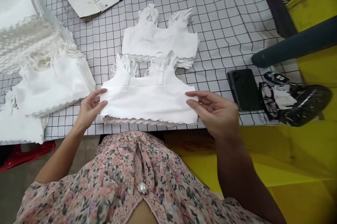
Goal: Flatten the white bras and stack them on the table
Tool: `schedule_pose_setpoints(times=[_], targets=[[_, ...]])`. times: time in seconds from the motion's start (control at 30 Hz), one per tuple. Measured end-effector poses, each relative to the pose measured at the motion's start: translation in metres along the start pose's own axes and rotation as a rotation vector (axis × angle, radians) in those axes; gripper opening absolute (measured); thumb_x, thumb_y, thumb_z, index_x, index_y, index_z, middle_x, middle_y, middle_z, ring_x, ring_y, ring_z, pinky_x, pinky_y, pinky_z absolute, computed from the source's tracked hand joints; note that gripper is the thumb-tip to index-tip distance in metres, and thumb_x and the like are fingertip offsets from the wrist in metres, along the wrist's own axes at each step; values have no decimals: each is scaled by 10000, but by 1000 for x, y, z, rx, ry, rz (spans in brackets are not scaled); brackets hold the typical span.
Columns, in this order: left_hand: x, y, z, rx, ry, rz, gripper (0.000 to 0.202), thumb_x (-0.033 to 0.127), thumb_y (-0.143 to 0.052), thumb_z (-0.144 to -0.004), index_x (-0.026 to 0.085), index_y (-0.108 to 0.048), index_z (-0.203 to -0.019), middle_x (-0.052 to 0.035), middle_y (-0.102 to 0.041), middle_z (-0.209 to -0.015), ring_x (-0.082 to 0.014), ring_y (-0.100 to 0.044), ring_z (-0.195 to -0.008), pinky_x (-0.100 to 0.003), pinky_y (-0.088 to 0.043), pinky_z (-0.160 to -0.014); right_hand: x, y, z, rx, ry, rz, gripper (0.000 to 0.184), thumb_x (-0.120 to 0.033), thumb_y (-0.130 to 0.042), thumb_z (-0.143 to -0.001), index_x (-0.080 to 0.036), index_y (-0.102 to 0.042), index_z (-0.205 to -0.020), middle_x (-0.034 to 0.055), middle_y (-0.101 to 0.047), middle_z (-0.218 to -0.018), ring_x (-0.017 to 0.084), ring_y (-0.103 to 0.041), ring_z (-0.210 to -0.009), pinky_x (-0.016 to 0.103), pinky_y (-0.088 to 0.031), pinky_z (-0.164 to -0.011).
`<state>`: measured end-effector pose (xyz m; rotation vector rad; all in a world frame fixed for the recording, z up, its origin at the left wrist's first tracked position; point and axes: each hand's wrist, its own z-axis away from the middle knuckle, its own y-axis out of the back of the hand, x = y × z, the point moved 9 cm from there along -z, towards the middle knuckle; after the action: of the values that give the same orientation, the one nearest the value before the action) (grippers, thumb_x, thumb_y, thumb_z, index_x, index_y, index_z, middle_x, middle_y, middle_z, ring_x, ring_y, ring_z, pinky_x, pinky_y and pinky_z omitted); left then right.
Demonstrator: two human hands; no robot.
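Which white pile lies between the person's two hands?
The front middle pile: left hand and right hand touch its side edges. The back pile lies farther off, the left piles aside.

The left hand (91, 107) and right hand (219, 112) are facing each other, well apart, thumbs (197, 108) near, forefingers (202, 95) far, bare forearms (61, 150) slanting inward.

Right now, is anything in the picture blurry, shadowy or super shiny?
Head view: white cloth very bright; head view: shiny glints on the black bundle; head view: right forearm darker than left forearm, left hand and right hand fairly sharp.
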<state>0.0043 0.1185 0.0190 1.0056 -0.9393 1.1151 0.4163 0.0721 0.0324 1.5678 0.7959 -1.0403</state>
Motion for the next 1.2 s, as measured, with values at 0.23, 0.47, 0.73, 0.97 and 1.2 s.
schedule_pose_setpoints(times=[0.23,0.47,0.73,0.97,1.2], targets=[[13,-21,5,189,-534,-804,720,585,-797,-966,301,-596,-1596,-147,-619,-1596,-392,-591,-1507,-621,-491,-1271,-10,-39,29,1,334,672,649,-583,-601,-1084,-181,-641,-1592,228,-724,-1432,436,-678,-1332,652,-536,-1135],[-2,-50,-2,1,-627,-958,787,600,-637,-1066,360,-347,-1758,-106,-308,-1855,-401,-148,-1757,-726,-75,-1410,3,-66,13,-210,440,572,639,-519,-405,-1160,-245,-429,-1737,180,-506,-1727,402,-451,-1619,747,-400,-1242],[89,-28,-145,97,-458,-438,341,392,-746,-963,202,-791,-1242,-119,-802,-1337,-292,-743,-1279,-514,-579,-1171,49,-3,-204,215,131,396,120,-290,-639,-927,-219,-721,-876,128,-758,-1003,307,-666,-994,535,-541,-1038],[73,-43,-260,187,-159,-253,183,121,-741,-796,150,-766,-975,-111,-786,-1051,-208,-718,-958,-415,-599,-990,76,-37,-278,198,-107,450,204,-241,-721,-775,-260,-526,-718,93,-652,-860,347,-545,-1121,570,-482,-1075],[73,-55,-280,190,-190,-347,129,137,-773,-818,176,-729,-932,-65,-726,-963,-185,-658,-871,-356,-554,-892,108,12,-269,383,-152,336,131,-288,-680,-811,-268,-551,-817,42,-675,-815,271,-650,-833,495,-559,-971]])
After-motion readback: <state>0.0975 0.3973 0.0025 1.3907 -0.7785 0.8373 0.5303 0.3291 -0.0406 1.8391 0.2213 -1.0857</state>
